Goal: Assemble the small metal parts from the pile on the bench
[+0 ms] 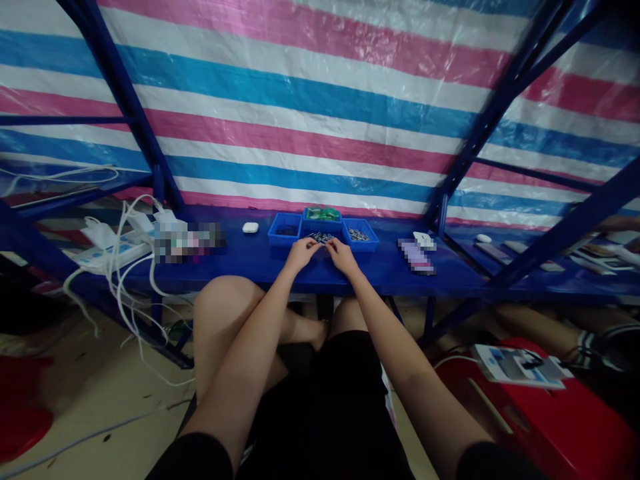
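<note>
Both hands meet over the front of a group of small blue bins. My left hand has its fingertips pinched together at the near edge of the middle pile. Close by, my right hand pinches in the same way, the fingertips of both almost touching. Whatever they hold is too small to make out. Small dark and silvery pieces lie right behind the fingers. The left blue bin contains dark bits, the right blue bin small silvery pieces. Green plastic packaging sits in the back bin.
On the blue bench are a white case, a blurred phone-like item and a power strip with tangled white cables. Blue metal posts frame both sides. A red stool stands at right, near another person's leg.
</note>
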Motion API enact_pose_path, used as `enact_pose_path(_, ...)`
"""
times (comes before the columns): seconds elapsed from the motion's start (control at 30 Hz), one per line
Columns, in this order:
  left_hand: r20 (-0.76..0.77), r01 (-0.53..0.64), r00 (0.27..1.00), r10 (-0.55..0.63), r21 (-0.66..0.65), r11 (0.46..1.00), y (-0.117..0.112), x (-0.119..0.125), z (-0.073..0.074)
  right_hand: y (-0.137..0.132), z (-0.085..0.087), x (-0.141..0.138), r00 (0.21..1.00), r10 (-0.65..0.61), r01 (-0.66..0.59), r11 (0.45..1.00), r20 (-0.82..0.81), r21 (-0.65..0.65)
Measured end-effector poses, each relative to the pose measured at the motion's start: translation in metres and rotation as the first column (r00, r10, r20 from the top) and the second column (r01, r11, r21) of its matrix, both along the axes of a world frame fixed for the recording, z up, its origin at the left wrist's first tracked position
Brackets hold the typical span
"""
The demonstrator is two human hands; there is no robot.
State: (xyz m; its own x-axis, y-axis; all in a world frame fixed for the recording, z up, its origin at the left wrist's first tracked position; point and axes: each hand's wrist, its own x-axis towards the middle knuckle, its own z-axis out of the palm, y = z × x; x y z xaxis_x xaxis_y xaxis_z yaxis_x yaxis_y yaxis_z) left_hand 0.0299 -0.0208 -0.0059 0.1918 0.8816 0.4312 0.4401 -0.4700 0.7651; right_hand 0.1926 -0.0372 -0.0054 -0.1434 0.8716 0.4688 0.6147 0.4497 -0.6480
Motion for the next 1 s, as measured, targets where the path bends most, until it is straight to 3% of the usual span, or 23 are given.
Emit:
enact_pose_path(0.33, 0.03, -0.03, 0.999, 0.031, -0.017, 0.999, 0.0003, -0.0003, -0.0011, 0.0026, -0.0021, 0.0017, 0.996, -0.07, 0.068, 0.997, -0.048, -0.025)
enact_pose_path(0.6, 0.127, -0.012, 0.992, 0.01, 0.012, 1.0, 0.004, -0.0012, 0.0001, 0.0013, -0.0004, -0.0013, 0.979, 0.08, -0.072, 0.996, 0.189, -0.046)
enact_pose_path(0.83, 0.087, 0.106, 0.991, -0.106, -0.003, 0.994, 0.0019, -0.0001, 0.0014, 0.0024, -0.0028, -0.0003, 0.993, 0.046, -0.043, 0.999, 0.112, -0.021)
enact_pose_path(1.0, 0.054, 0.087, 0.995, -0.087, 0.017, 0.996, 0.0013, 0.0013, 0.0005, 0.0019, -0.0025, -0.0005, 0.989, 0.069, -0.068, 0.998, 0.128, -0.012)
